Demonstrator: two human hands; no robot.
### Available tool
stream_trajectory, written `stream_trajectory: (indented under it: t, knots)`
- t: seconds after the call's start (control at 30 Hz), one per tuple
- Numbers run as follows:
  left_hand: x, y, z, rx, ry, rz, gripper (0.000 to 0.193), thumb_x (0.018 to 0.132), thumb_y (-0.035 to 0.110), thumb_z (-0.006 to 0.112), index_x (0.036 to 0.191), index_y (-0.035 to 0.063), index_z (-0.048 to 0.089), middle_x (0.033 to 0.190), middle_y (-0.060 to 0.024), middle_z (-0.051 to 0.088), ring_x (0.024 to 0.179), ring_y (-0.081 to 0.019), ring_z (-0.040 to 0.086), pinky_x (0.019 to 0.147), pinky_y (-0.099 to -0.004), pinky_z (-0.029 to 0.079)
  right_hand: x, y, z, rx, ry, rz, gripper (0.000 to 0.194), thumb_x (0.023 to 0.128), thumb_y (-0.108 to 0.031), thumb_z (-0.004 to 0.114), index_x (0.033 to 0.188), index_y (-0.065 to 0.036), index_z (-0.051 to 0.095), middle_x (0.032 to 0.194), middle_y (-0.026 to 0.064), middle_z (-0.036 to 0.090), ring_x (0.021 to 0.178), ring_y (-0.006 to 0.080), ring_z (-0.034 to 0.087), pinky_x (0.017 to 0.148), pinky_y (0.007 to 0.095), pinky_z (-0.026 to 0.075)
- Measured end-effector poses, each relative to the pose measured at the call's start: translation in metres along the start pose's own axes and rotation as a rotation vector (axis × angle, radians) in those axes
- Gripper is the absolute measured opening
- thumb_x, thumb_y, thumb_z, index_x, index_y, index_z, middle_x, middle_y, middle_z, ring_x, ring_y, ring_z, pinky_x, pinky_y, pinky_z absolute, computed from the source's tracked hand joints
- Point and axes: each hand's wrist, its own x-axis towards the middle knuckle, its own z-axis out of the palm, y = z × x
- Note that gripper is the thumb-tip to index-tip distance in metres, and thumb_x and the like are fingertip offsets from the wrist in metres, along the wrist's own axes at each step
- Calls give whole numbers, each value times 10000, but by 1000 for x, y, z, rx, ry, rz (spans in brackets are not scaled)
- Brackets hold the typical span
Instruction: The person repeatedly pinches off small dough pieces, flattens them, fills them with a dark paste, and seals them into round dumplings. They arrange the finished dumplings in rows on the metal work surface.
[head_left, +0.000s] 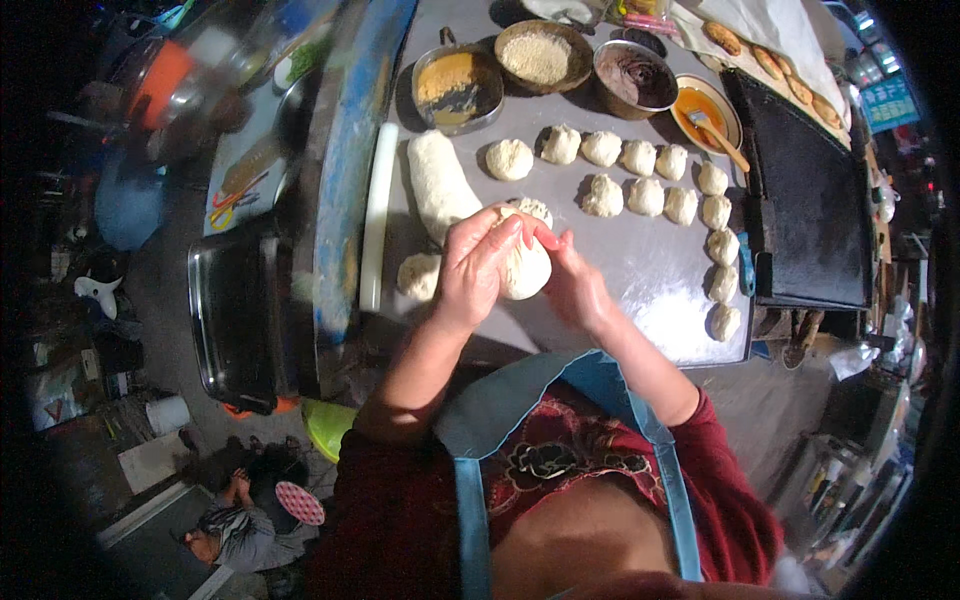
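My left hand (474, 264) is curled around a ball of dough (527, 271), holding it above the metal worktable (592, 270). Close against the ball's right side is my right hand (577, 283); its fingers are partly hidden, and whether they grip the dough cannot be made out. Just beyond my hands, a dough piece with dark filling showing (534, 210) is partly covered. A thick dough log (441, 184) lies left of them, and a dough lump (418, 276) rests beside my left wrist. Several shaped dough balls (645, 196) stand in rows to the right.
A white rolling pin (379, 217) lies along the left edge. At the back are a pan of yellow crumbs (454, 79), a bowl of pale seeds (536, 60), a bowl of dark paste (634, 75) and an orange-liquid bowl with a brush (701, 112). A black baking tray (806, 187) stands right.
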Motion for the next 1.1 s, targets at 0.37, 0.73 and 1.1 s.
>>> stream_trajectory:
  t: [0.37,0.73,1.1]
  knots:
    - [75,-41,-36,330,155,151,753,963,551,316,1515,76,126,1479,-222,328,1390,-285,279,1144,-435,117,141,-127,-27,-786,66,-677,583,743,81,698,1280,-36,503,1177,69,575,1103,189,558,912,325,497]
    - [75,-42,-25,176,224,154,589,857,-42,556,1412,-53,359,1410,-160,462,1341,-247,390,1139,-378,236,209,-159,-43,-1248,307,-823,521,653,-14,802,1153,-47,660,1030,79,644,850,164,641,761,295,527]
    - [44,-57,21,947,50,346,535,737,-39,654,1244,-20,487,1187,-216,510,1082,-381,509,964,-456,407,24,-41,-37,-469,218,-10,482,948,-417,546,1098,35,621,1031,113,663,889,187,632,826,323,501]
